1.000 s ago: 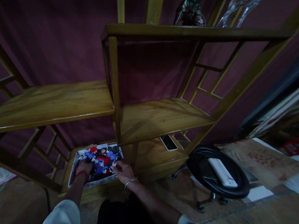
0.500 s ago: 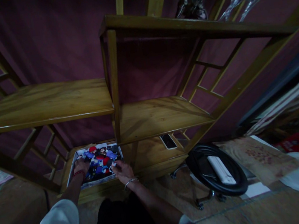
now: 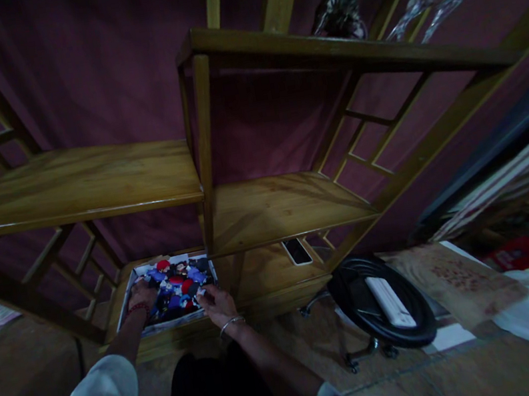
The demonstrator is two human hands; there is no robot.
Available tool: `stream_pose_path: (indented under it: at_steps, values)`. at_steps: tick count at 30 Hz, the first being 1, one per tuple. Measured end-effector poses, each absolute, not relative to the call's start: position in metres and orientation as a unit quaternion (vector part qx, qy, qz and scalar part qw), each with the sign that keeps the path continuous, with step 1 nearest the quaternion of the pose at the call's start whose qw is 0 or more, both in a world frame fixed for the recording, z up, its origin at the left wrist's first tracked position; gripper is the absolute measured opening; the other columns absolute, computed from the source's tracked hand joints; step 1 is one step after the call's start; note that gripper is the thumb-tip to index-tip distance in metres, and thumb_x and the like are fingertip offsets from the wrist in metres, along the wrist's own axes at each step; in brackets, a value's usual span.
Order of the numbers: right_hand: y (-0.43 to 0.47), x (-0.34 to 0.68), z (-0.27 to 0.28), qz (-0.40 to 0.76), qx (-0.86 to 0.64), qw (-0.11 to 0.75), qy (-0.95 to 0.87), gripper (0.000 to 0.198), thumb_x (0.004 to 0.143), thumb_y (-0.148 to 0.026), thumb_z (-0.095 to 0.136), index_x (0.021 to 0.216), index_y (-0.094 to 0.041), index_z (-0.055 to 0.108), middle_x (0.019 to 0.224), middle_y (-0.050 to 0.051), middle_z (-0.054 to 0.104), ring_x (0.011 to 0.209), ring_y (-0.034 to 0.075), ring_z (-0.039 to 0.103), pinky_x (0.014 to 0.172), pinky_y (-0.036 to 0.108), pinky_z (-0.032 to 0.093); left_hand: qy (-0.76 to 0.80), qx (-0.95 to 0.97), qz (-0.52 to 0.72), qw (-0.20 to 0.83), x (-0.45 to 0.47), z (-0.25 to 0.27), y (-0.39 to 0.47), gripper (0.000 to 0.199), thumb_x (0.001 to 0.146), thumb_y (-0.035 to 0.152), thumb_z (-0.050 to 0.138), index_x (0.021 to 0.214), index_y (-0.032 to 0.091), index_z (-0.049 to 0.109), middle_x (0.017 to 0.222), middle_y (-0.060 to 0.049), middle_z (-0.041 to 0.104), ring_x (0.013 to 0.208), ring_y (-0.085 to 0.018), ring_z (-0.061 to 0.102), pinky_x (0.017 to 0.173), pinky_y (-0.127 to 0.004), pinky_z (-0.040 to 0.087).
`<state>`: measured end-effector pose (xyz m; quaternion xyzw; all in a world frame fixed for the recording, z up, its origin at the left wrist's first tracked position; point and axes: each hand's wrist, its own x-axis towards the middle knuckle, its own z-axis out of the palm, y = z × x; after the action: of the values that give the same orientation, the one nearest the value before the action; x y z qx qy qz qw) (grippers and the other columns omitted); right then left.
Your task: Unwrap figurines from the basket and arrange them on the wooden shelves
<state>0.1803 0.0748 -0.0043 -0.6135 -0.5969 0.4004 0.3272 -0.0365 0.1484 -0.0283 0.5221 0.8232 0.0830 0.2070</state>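
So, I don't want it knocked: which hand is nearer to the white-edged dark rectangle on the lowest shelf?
Right. The right hand is at the right edge of the box, left of the rectangle; the left hand is farther, by the box's left side.

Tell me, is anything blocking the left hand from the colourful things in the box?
Nothing visible is. The left hand is over the left part of the open box, right by the colourful things. The wooden shelf is above, not between them.
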Motion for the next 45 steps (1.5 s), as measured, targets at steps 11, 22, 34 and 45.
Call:
stream_pose_path:
  at_steps: [11, 22, 34, 45]
  values:
    - [0.074, 0.180, -0.002, 0.391, -0.616, 0.320, -0.604, 0.022, 0.076, -0.036, 0.050, 0.092, -0.026, 0.061, 0.067, -0.005, 0.061, 0.061, 0.009, 0.058, 0.056, 0.016, 0.045, 0.820, 0.530, 0.094, 0.192, -0.041, -0.026, 0.148, 0.040, 0.078, 0.032, 0.042, 0.115, 0.018, 0.049, 0.116, -0.013, 0.053, 0.104, -0.025, 0.051, 0.086, -0.033, 0.039]
    - [0.073, 0.179, -0.004, 0.399, -0.605, 0.337, -0.601, 0.021, 0.076, -0.034, 0.050, 0.091, -0.025, 0.061, 0.067, -0.004, 0.062, 0.061, 0.010, 0.058, 0.057, 0.018, 0.045, 0.806, 0.555, 0.092, 0.183, -0.040, -0.021, 0.144, 0.040, 0.076, 0.023, 0.046, 0.114, 0.010, 0.050, 0.117, -0.016, 0.053, 0.107, -0.026, 0.049, 0.087, -0.032, 0.038]
    - [0.073, 0.179, -0.003, 0.395, -0.608, 0.334, -0.602, 0.019, 0.075, -0.033, 0.051, 0.089, -0.025, 0.061, 0.065, -0.004, 0.061, 0.058, 0.009, 0.057, 0.055, 0.017, 0.043, 0.810, 0.554, 0.062, 0.180, -0.035, -0.013, 0.140, 0.038, 0.078, 0.032, 0.043, 0.110, 0.015, 0.056, 0.115, -0.015, 0.056, 0.101, -0.026, 0.054, 0.082, -0.035, 0.041]
    - [0.072, 0.179, 0.003, 0.404, -0.608, 0.336, -0.595, 0.020, 0.074, -0.032, 0.051, 0.089, -0.024, 0.062, 0.062, -0.005, 0.060, 0.057, 0.009, 0.056, 0.055, 0.017, 0.042, 0.813, 0.551, 0.042, 0.186, -0.041, -0.022, 0.146, 0.033, 0.077, 0.024, 0.040, 0.103, 0.012, 0.056, 0.107, -0.017, 0.059, 0.098, -0.026, 0.056, 0.076, -0.031, 0.043]
